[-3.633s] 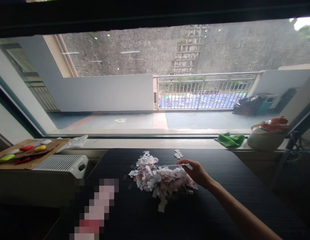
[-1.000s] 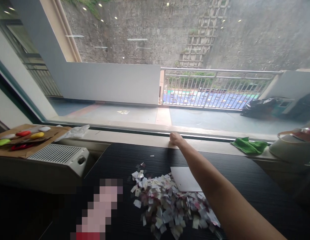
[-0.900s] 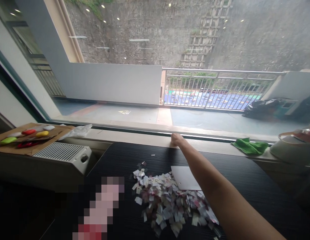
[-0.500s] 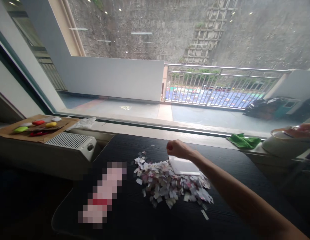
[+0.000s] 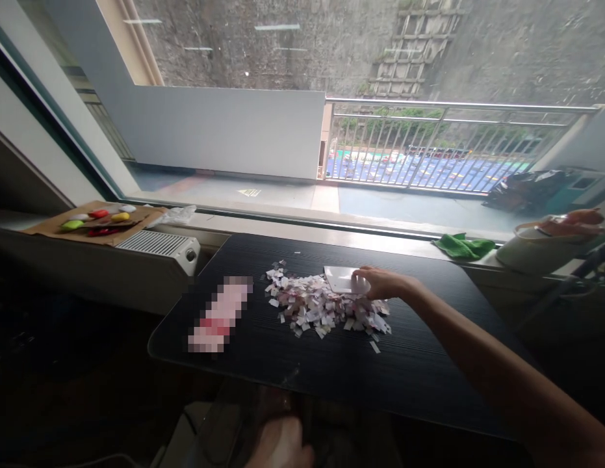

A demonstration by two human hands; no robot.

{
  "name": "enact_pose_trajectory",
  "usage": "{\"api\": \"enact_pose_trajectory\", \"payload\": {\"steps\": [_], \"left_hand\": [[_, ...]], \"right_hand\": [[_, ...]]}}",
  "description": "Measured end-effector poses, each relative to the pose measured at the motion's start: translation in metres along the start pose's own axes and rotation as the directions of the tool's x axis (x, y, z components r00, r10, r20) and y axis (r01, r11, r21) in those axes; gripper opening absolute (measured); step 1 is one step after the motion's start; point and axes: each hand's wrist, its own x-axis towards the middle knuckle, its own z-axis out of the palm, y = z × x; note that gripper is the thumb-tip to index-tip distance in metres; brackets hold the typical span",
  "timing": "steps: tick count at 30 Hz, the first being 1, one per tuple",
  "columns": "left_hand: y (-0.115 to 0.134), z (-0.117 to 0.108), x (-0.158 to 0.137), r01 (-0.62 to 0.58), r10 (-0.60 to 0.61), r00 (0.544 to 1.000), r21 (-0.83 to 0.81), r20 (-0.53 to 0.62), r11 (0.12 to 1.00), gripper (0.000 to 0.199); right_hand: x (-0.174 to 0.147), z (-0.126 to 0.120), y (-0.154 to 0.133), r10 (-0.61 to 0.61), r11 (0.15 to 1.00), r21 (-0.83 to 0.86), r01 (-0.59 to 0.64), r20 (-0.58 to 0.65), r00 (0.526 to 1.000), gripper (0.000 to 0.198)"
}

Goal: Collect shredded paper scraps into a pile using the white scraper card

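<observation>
A heap of small cut paper scraps (image 5: 321,305) lies on the dark table (image 5: 263,357). On the heap's far right part rests a flat white plastic scraper (image 5: 338,279) with rounded corners. My right hand (image 5: 380,283) comes from the right and grips the scraper's right end, fingers over its top. Low in the view, below the table's near edge, is my left hand (image 5: 281,442), dim and curled closed. A faint see-through shape shows around it, and I cannot make out what it holds.
A blurred-out pink strip (image 5: 221,315) lies left of the scraps. On the sill are a green cloth (image 5: 463,247), a pale bucket (image 5: 536,250) and brown cardboard (image 5: 43,224) with colourful pieces. A white vented unit (image 5: 158,247) borders the table's left; a window stands behind.
My right hand, earlier a closed fist above the scraper's far edge, has come down onto its right end and taken hold. My left hand has come into view. The camera has tilted down.
</observation>
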Motion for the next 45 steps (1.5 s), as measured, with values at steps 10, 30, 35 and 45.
{"api": "enact_pose_trajectory", "payload": {"steps": [10,30,35,45], "left_hand": [[0.032,-0.01,-0.007,0.025,-0.008,0.995,0.171,-0.097,0.985,0.031],[0.02,-0.017,-0.029,0.139,-0.066,0.976,0.356,-0.207,0.924,0.051],[0.021,-0.015,-0.028,0.117,-0.017,0.971,0.408,-0.24,0.906,0.032],[0.053,0.002,-0.031,0.013,0.094,0.978,0.503,-0.185,0.864,0.041]], "right_hand": [[-0.001,-0.005,-0.014,0.032,0.994,-0.104,-0.033,-0.009,0.999,0.065],[-0.101,0.019,-0.017,0.171,0.946,0.318,0.07,-0.668,0.724,0.022],[-0.142,0.068,-0.016,0.28,0.862,0.492,0.125,-0.667,0.69,0.022],[-0.151,0.147,-0.025,0.662,0.513,0.814,0.272,-0.578,0.478,0.04]]}}
